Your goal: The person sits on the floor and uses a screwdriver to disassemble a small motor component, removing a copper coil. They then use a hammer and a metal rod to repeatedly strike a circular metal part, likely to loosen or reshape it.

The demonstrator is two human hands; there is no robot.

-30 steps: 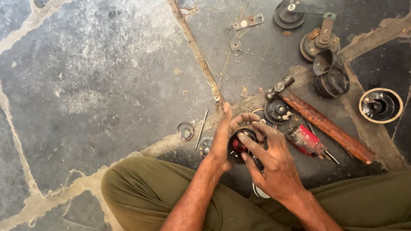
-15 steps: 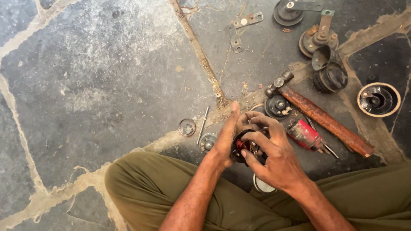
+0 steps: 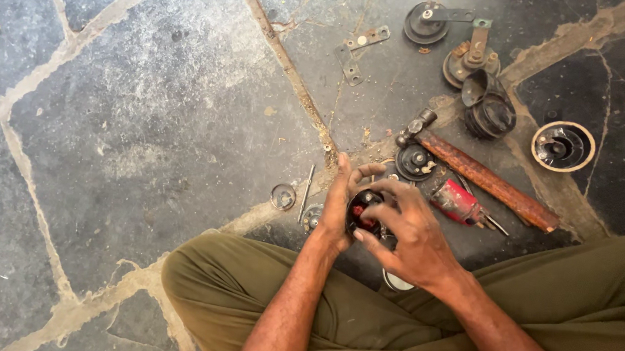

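A small round black mechanical part with a red piece inside (image 3: pixel 363 208) is held just above the lap, near the middle of the scene, over the grey stone floor with pale mortar joints (image 3: pixel 146 118). The left hand (image 3: pixel 338 203) is clamped around the part's left side, thumb up and fingers curled behind it, while the right hand (image 3: pixel 406 231) is closed over its right side, fingertips pressed at the opening. The two hands are thus together on the one part. To do this well, the part is best kept steady in the left hand and turned or pressed only with the right fingertips, so that nothing small is dropped onto the floor. Just beyond the hands a black round disc-shaped piece (image 3: pixel 413 161) lies on the floor, and a red-handled tool (image 3: pixel 460 202) is seen just to the right, beside a long rusty brown bar (image 3: pixel 487 180). Further off, to the right, a black horn-shaped housing (image 3: pixel 490 108) and an open round shell with a pale rim (image 3: pixel 563 145) are laid out. A small metal ring (image 3: pixel 283 195) rests to the left of the hands
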